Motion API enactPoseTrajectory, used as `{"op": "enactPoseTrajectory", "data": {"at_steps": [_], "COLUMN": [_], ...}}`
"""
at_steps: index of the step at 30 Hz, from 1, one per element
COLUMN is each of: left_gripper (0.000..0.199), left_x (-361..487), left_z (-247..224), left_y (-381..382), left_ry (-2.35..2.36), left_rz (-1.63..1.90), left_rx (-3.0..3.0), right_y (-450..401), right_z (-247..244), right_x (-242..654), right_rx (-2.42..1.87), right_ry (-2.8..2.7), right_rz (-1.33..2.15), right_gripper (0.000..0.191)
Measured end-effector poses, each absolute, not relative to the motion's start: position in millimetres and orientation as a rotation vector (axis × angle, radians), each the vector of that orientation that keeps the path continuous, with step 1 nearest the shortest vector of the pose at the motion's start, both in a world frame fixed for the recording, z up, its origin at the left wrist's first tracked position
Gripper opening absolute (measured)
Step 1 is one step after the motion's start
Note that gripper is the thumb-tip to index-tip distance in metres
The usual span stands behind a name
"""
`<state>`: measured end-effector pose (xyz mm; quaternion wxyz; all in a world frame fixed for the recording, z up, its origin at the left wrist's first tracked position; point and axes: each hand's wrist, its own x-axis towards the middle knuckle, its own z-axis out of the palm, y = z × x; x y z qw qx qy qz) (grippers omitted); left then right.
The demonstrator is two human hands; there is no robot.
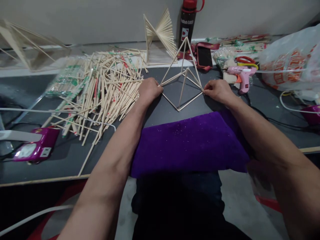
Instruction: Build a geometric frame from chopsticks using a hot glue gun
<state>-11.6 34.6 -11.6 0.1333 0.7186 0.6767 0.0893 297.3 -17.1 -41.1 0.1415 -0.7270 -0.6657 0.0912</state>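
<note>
A frame of thin wooden chopsticks [184,76] stands on the grey table, its sticks joined into triangles with a peak at the top. My left hand [150,89] pinches its left corner between thumb and fingers. At the opposite corner, my right hand [217,90] is closed on the frame in the same way. A purple cloth [190,145] lies in front of the frame, sprinkled with small pale specks, and hangs over the table's front edge.
Loose chopsticks [105,86] are heaped at left, beside wrapped packs [66,78]. Behind stand a twisted stick model [161,36] and a dark bottle [187,23]. At right are a pink glue gun [241,75], a phone [204,56] and a plastic bag [292,60]. A purple power socket [37,145] sits at left.
</note>
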Motion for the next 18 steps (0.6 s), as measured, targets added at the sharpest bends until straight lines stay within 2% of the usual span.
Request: {"op": "enactPoseTrajectory", "data": {"at_steps": [8, 18], "left_gripper": [0.018, 0.031], "left_x": [-16.7, -18.5], "left_z": [6.1, 13.3], "left_y": [20.7, 13.4], "left_ry": [1.836, 1.728], "left_rz": [0.229, 0.111], "left_rx": [2.041, 2.149], "right_y": [6.8, 20.9], "right_z": [-35.1, -26.0], "right_x": [299.6, 291.5], "right_rx": [-2.183, -2.204], "right_ry": [-1.886, -1.915], "right_rz": [0.236, 0.167], "right_gripper": [0.018, 0.038]}}
